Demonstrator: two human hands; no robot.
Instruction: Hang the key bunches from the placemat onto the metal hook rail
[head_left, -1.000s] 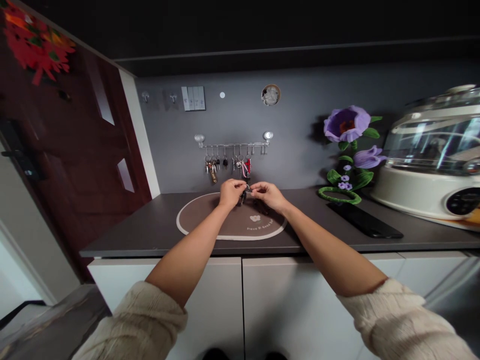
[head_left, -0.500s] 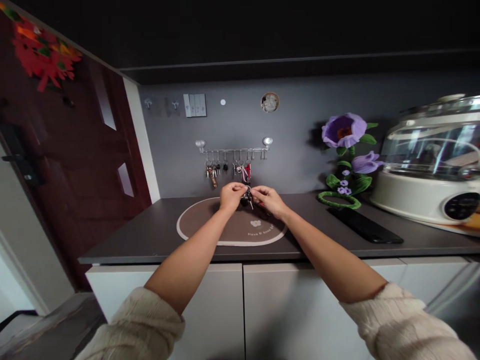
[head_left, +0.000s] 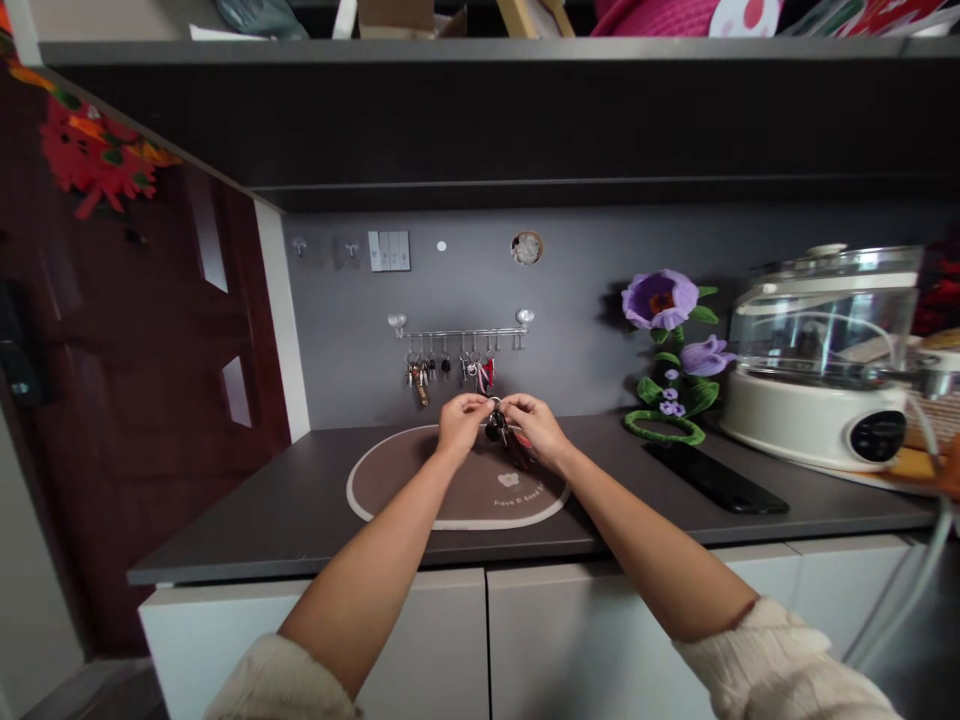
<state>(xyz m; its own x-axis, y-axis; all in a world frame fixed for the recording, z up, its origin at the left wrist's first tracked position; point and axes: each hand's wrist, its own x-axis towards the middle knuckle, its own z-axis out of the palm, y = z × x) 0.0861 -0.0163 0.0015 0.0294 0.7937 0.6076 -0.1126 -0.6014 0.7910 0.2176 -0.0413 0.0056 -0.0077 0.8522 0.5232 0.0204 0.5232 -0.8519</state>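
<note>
Between my two hands hangs a key ring [head_left: 495,403] with a bunch of dark keys [head_left: 498,430] dangling below it. My left hand [head_left: 463,421] pinches the ring from the left with thumb and forefinger. From the right, my right hand [head_left: 536,424] pinches the same ring. Part of the bunch is hidden behind the right fingers. Beneath the hands lies an oval brown mat [head_left: 405,485] with a pale rim. On the wall behind, a rail with hooks [head_left: 465,333] carries several sets of keys [head_left: 420,378].
At the right of the dark counter [head_left: 247,510] are a black phone [head_left: 716,478], purple fabric flowers [head_left: 660,300] and a white appliance with a clear top [head_left: 817,400]. A shelf [head_left: 480,120] overhangs the wall. A dark red door [head_left: 150,400] stands at left.
The view has tilted up, bringing the shelf's upper side into sight. Both hands keep their pinch on the ring, while the dangling keys have swung and shifted.
</note>
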